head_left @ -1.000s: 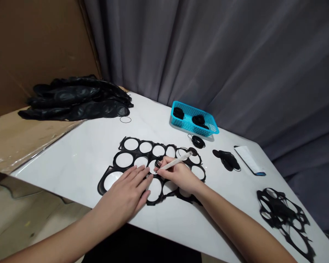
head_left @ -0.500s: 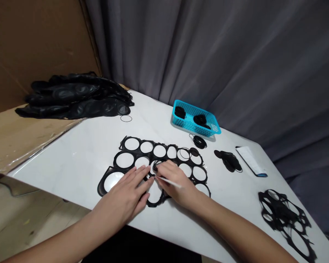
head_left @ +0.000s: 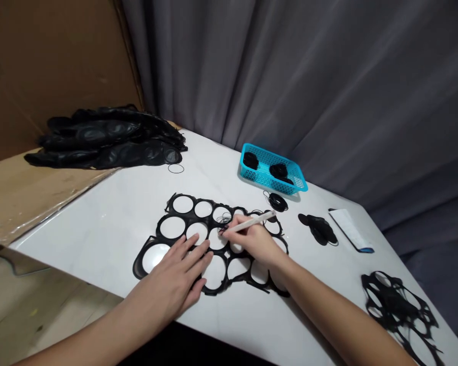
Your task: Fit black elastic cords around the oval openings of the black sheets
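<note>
A flat black sheet [head_left: 164, 239] full of round holes lies on the white table [head_left: 110, 213]. My left hand [head_left: 177, 277] rests flat on its near part, fingers spread. Beside it, my right hand [head_left: 254, 241] grips a thin white pen-like tool [head_left: 248, 222]. The tool's dark tip touches the sheet's web near the middle, where a thin black ring lies.
A blue basket [head_left: 272, 175] with black pieces stands at the back. Loose black pieces [head_left: 317, 227], a coiled ring [head_left: 278, 202] and a white card [head_left: 350, 230] lie to the right. A cut-out black web [head_left: 399, 305] lies far right. Stacked black sheets [head_left: 107, 137] rest on cardboard at left.
My right hand turned the tool from pointing back toward me to pointing away right, tip again on the sheet's middle. The left hand slid slightly nearer on the sheet.
</note>
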The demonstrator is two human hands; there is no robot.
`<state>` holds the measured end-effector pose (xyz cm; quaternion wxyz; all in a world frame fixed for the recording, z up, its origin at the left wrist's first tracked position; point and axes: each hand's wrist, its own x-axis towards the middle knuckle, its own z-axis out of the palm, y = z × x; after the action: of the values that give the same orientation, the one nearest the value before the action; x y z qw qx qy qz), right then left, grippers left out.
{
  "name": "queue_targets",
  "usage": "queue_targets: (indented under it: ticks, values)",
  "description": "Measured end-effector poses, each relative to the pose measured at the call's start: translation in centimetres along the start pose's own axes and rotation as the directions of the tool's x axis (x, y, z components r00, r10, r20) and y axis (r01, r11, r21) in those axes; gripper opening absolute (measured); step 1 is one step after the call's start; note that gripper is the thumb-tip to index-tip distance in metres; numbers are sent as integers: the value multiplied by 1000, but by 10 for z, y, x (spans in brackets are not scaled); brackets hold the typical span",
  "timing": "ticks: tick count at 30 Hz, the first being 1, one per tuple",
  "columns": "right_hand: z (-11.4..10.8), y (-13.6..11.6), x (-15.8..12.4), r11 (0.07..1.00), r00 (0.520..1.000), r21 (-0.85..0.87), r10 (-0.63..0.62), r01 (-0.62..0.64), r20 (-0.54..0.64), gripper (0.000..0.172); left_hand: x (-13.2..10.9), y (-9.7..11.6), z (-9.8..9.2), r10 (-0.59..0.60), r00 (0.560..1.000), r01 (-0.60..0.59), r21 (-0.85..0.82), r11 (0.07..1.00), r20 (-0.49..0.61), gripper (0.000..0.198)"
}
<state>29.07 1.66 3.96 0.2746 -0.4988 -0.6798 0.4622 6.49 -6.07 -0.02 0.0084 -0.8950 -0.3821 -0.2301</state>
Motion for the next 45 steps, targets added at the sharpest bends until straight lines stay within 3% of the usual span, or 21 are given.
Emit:
queue_targets:
  ticks: [3, 9, 14, 17, 20, 22, 25, 27, 29, 32, 35, 38, 41, 45]
  values:
    - [15, 2, -13, 999, 996, 48, 6, -10, 84, 20, 1, 1, 0, -6, 1000, 6, 14, 1000, 15, 38]
    - [16, 2, -15, 999, 994, 28, -28, 25, 106, 19, 3, 2, -2, -1, 1000, 1, 11, 1000, 23, 37]
    - [22, 4, -21, 968, 979, -150, -192, 201, 73, 20, 1, 1, 0, -4, 1000, 4, 12, 1000, 29, 36]
    - [26, 9, -24, 850, 912, -331, -382, 411, 151, 16, 1, 0, 0, -13, 999, 13, 8, 1000, 34, 36]
    - [14, 14, -11, 693, 833, -468, -506, 548, 225, 13, 1, 0, 1, -21, 999, 21, -2, 1000, 28, 35]
    - [-8, 18, 10, 650, 834, -582, -543, 489, 95, 16, 1, -1, 0, -18, 999, 18, -10, 1000, 34, 35]
    - [-50, 24, 47, 660, 802, -716, -544, 227, -247, 19, 0, -1, -1, -15, 999, 16, -26, 1000, 36, 35]
    - [-70, 26, 64, 733, 799, -668, -475, 126, -370, 19, 1, -1, -4, -15, 1000, 16, -44, 999, 24, 35]
    - [-75, 26, 70, 858, 852, -508, -324, 81, -412, 20, 4, -2, -8, -18, 1000, 20, -82, 996, 20, 31]
    - [-62, 22, 67, 997, 954, -82, -40, 16, -299, 22, 18, -4, -14, -25, 999, 29, -160, 987, 26, 27]
    - [-40, 16, 61, 961, 991, 272, 75, -41, -115, 28, 39, -9, -14, 1, 998, 7, -131, 991, 57, 35]
    - [-25, 12, 59, 891, 995, 450, 87, -55, -51, 34, 55, -16, -3, -7, 993, 7, -2, 1000, 116, 40]
    - [-20, 12, 56, 841, 994, 535, 110, -82, -22, 39, 57, -21, 8, -27, 987, 16, 72, 997, 157, 40]
    - [-18, 13, 51, 834, 985, 523, 146, -173, 93, 43, 47, -25, 15, -11, 995, 1, 93, 996, 102, 44]
